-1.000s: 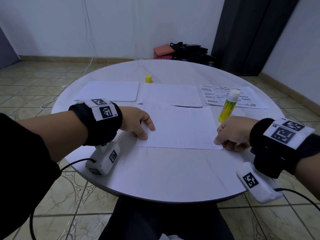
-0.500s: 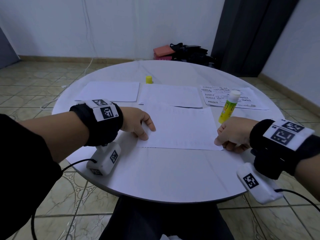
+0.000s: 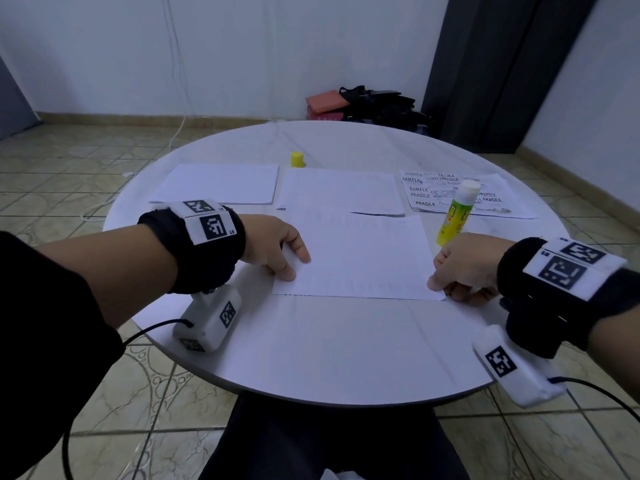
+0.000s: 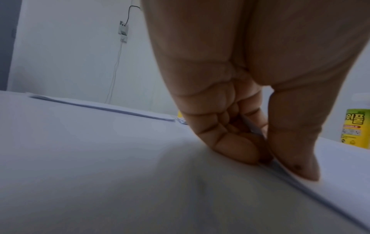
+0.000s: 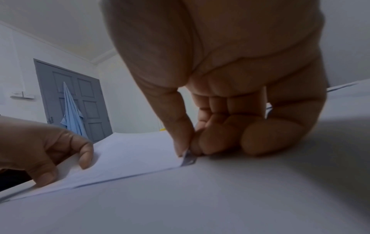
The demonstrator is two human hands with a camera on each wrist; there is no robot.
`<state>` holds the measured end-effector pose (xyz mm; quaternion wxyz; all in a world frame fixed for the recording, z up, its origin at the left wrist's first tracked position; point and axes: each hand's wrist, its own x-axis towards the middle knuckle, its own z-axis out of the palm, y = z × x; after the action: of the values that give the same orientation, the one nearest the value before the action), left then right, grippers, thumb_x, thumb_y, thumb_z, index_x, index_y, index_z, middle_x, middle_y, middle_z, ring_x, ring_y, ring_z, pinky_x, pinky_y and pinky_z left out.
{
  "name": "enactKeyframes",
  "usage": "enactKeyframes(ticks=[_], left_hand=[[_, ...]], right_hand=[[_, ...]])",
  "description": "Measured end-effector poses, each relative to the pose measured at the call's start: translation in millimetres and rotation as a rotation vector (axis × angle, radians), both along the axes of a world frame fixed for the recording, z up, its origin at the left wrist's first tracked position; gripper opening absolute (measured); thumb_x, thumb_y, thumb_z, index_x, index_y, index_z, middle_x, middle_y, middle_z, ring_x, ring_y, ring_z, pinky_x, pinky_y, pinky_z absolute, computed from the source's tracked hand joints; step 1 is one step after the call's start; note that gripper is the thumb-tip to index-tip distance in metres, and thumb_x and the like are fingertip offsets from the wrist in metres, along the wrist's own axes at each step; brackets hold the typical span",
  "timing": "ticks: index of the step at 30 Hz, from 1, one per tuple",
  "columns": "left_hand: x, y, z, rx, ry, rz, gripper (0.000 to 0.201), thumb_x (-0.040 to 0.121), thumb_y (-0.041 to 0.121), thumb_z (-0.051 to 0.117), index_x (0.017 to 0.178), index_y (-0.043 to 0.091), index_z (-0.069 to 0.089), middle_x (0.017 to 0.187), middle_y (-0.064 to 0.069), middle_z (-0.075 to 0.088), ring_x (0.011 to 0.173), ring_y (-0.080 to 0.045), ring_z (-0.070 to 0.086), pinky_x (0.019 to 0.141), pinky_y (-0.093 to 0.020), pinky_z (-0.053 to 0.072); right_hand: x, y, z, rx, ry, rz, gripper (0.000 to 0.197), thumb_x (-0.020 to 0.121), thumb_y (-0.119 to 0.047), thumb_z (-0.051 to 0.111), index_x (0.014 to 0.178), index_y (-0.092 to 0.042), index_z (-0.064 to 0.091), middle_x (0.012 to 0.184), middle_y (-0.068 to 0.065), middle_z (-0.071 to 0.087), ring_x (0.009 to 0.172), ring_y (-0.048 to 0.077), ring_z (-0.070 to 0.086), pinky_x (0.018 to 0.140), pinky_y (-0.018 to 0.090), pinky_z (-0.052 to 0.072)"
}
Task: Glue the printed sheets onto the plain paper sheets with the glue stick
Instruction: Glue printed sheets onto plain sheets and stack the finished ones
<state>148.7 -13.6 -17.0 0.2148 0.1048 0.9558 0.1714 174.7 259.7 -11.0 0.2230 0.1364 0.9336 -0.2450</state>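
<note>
A white sheet [image 3: 360,258] lies blank side up in front of me on the round table [image 3: 311,348]. My left hand [image 3: 277,247] pinches its near left corner, thumb on top and fingers curled under the edge [image 4: 266,152]. My right hand [image 3: 460,268] pinches the near right corner [image 5: 188,156] between thumb and fingers. The uncapped glue stick [image 3: 455,213] stands upright just behind my right hand. Printed sheets [image 3: 498,202] marked SAMPLE and FRAGILE lie at the back right. Plain sheets [image 3: 221,183] lie at the back left, another sheet [image 3: 341,192] at the back centre.
The yellow glue cap [image 3: 297,159] stands at the back of the table. A red box and black bags [image 3: 360,105] lie on the tiled floor by the wall. A grey door with a blue cloth [image 5: 72,107] shows in the right wrist view.
</note>
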Motion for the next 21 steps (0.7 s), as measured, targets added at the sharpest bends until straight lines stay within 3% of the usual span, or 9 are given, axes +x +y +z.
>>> enactKeyframes(ticks=[4,6,9,11,14,16,18,19,21], left_hand=[[0.5,1.1,-0.2,-0.010,0.000,0.012,0.029,0.079,0.021,0.074,0.099,0.035,0.059,0.068,0.008,0.056,0.064,-0.005,0.052,0.059,-0.017,0.035],[0.6,2.4,-0.3,-0.019,-0.001,0.020,0.029,0.079,0.020,0.074,0.100,0.034,0.059,0.068,0.007,0.057,0.063,-0.006,0.053,0.059,-0.017,0.036],[0.9,5.5,0.6,-0.087,0.000,0.034,0.038,0.079,0.023,0.074,0.110,0.031,0.055,0.071,0.002,0.061,0.059,-0.011,0.055,0.058,-0.020,0.040],[1.4,6.2,3.5,-0.176,-0.007,0.067,0.054,0.076,0.034,0.076,0.122,0.035,0.048,0.084,-0.004,0.066,0.060,-0.017,0.058,0.056,-0.021,0.042],[1.4,4.3,9.0,-0.343,-0.035,0.068,0.077,0.073,0.052,0.073,0.138,0.042,0.033,0.098,-0.007,0.067,0.063,-0.017,0.057,0.052,-0.021,0.041],[0.7,2.8,9.9,-0.395,-0.028,0.043,0.082,0.073,0.059,0.070,0.142,0.042,0.029,0.106,-0.006,0.066,0.072,-0.016,0.059,0.064,-0.023,0.044],[-0.1,2.5,10.1,-0.394,-0.009,0.027,0.084,0.073,0.059,0.070,0.144,0.041,0.029,0.120,-0.003,0.057,0.099,-0.020,0.059,0.087,-0.029,0.045],[-0.2,2.7,10.4,-0.401,0.005,0.022,0.084,0.072,0.060,0.069,0.143,0.040,0.030,0.125,-0.001,0.051,0.112,-0.023,0.054,0.095,-0.031,0.042],[-0.8,3.5,10.8,-0.458,0.039,-0.004,0.083,0.071,0.063,0.068,0.142,0.040,0.031,0.137,0.000,0.038,0.126,-0.026,0.043,0.104,-0.039,0.037]], right_hand=[[-0.1,-0.5,-0.7,-0.007,-0.008,0.001,0.024,0.082,0.001,0.063,0.065,-0.005,0.047,0.071,0.017,0.053,0.061,0.026,0.045,0.051,0.025,0.036],[2.5,-3.8,1.4,-0.023,0.015,-0.005,0.012,0.082,0.003,0.062,0.079,-0.005,0.053,0.071,0.018,0.053,0.060,0.026,0.045,0.052,0.026,0.037],[3.6,-5.0,0.7,-0.046,0.050,0.004,0.049,0.082,0.005,0.061,0.122,-0.019,0.045,0.067,0.015,0.055,0.054,0.023,0.047,0.050,0.026,0.040],[5.7,-7.0,1.9,-0.044,0.039,0.019,0.059,0.083,0.004,0.059,0.129,-0.029,0.042,0.065,0.011,0.053,0.051,0.021,0.046,0.048,0.024,0.041],[10.5,-14.2,9.7,0.100,0.033,0.105,0.056,0.085,-0.003,0.060,0.133,-0.027,0.047,0.069,0.002,0.051,0.060,0.019,0.048,0.049,0.023,0.042],[12.8,-21.0,19.7,0.356,0.036,0.279,0.052,0.086,-0.011,0.062,0.135,-0.022,0.047,0.090,-0.003,0.055,0.076,0.016,0.052,0.057,0.022,0.045],[11.6,-30.4,23.7,0.580,0.036,0.456,0.047,0.088,-0.018,0.059,0.134,-0.016,0.049,0.123,0.002,0.054,0.104,0.019,0.054,0.081,0.028,0.049],[9.9,-36.1,22.9,0.661,0.047,0.530,0.044,0.090,-0.019,0.057,0.133,-0.015,0.050,0.130,0.005,0.051,0.115,0.022,0.052,0.091,0.028,0.046],[7.9,-54.0,19.4,0.750,0.095,0.627,0.038,0.091,-0.020,0.054,0.129,-0.015,0.054,0.130,0.007,0.049,0.119,0.024,0.050,0.086,0.024,0.041]])
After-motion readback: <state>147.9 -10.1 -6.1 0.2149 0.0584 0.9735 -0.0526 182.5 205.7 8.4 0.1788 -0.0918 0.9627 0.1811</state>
